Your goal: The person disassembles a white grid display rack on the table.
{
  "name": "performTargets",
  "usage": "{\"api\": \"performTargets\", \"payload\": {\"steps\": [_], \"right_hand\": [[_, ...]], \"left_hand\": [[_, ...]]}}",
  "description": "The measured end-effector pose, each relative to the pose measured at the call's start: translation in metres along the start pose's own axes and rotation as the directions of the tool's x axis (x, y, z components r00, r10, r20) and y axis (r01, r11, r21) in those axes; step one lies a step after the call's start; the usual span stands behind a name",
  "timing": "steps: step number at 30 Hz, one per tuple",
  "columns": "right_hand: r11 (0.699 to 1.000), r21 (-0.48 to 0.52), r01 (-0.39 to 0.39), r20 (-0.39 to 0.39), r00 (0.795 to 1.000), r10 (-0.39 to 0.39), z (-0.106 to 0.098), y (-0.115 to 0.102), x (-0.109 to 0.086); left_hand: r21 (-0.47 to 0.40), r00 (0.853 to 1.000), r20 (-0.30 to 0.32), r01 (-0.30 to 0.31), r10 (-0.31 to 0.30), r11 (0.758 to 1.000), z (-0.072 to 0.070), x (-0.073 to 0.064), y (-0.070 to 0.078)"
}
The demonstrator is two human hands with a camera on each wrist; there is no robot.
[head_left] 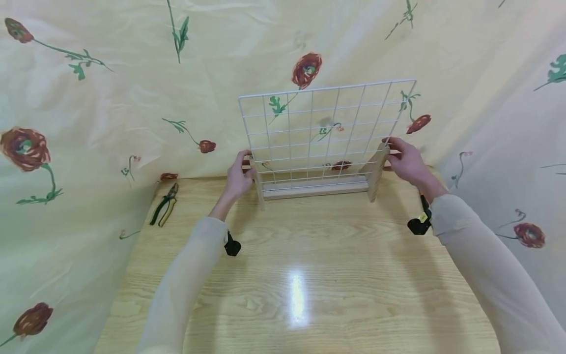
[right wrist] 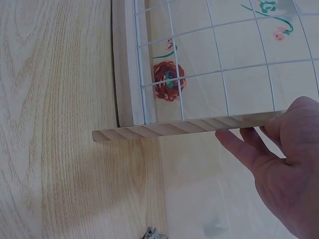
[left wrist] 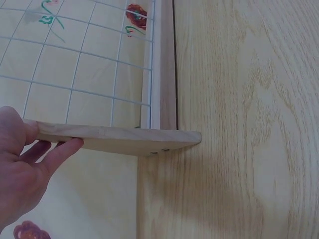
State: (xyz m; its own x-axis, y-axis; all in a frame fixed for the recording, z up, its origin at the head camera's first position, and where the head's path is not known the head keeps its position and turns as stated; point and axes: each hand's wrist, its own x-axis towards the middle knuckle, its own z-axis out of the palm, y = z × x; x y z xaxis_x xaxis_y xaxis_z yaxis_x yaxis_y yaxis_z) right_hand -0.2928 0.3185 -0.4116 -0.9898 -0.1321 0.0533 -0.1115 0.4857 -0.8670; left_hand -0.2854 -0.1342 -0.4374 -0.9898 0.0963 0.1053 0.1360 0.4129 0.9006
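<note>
- White wire-grid rack (head_left: 311,129) is upright near far edge of wood-grain surface (head_left: 265,285)
- Left hand (head_left: 239,181) grips pale wooden left side (left wrist: 119,138)
- Right hand (head_left: 408,161) grips matching right side (right wrist: 184,127)

- Head view bright — white glare streak on tabletop (head_left: 345,265), light apparently from above
- Soft shadows beside both sleeves (head_left: 491,275)
- Wrist views dimmer, greyer — diffuse shadow below wooden side panel (left wrist: 119,140) in left wrist
- Head view fine detail slightly soft
</note>
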Motion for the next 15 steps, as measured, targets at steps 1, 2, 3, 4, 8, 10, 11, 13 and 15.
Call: {"api": "performTargets", "payload": {"steps": [1, 2, 3, 4, 8, 10, 11, 13, 15], "right_hand": [[1.0, -0.002, 0.0, 0.0, 1.0, 0.0, 0.0003, -0.0007, -0.0007], [1.0, -0.004, -0.001, 0.001, 1.0, 0.001, 0.0005, -0.0012, -0.0012], [1.0, -0.006, 0.0, 0.002, 1.0, 0.0, 0.0008, -0.0017, -0.0015], [1.0, -0.007, -0.001, 0.002, 1.0, 0.001, 0.0011, -0.0022, -0.0017], [1.0, -0.006, -0.003, 0.002, 1.0, 0.003, 0.0018, -0.0043, -0.0027], [1.0, -0.004, -0.006, 0.002, 1.0, 0.006, 0.002, -0.0049, -0.0032], [1.0, 0.0, -0.007, 0.001, 1.0, 0.007, 0.0021, -0.0052, -0.0035], [1.0, 0.005, -0.004, 0.0, 1.0, 0.004, 0.0026, -0.0052, -0.0039], [1.0, 0.012, 0.0, -0.002, 1.0, 0.0, 0.0031, -0.005, -0.0043]], "left_hand": [[-0.002, 1.0, 0.0, -0.001, 0.001, 1.0, -0.0004, -0.0006, 0.0003], [-0.002, 1.0, 0.0, -0.002, 0.002, 1.0, -0.0008, -0.0012, 0.0006], [-0.004, 1.0, -0.002, -0.001, 0.001, 1.0, -0.0012, -0.0017, 0.0007], [-0.004, 1.0, -0.002, -0.003, 0.003, 1.0, -0.0014, -0.0021, 0.0009], [0.001, 1.0, -0.007, -0.01, 0.01, 1.0, -0.0019, -0.0029, 0.0001], [-0.002, 1.0, -0.008, -0.01, 0.01, 1.0, -0.0017, -0.0033, -0.0005], [-0.002, 1.0, -0.01, -0.009, 0.009, 1.0, -0.0017, -0.0037, -0.0008], [-0.008, 1.0, -0.012, -0.009, 0.009, 1.0, -0.0015, -0.0045, -0.0012], [-0.006, 1.0, -0.015, -0.011, 0.011, 1.0, -0.0014, -0.0051, -0.0015]]}}
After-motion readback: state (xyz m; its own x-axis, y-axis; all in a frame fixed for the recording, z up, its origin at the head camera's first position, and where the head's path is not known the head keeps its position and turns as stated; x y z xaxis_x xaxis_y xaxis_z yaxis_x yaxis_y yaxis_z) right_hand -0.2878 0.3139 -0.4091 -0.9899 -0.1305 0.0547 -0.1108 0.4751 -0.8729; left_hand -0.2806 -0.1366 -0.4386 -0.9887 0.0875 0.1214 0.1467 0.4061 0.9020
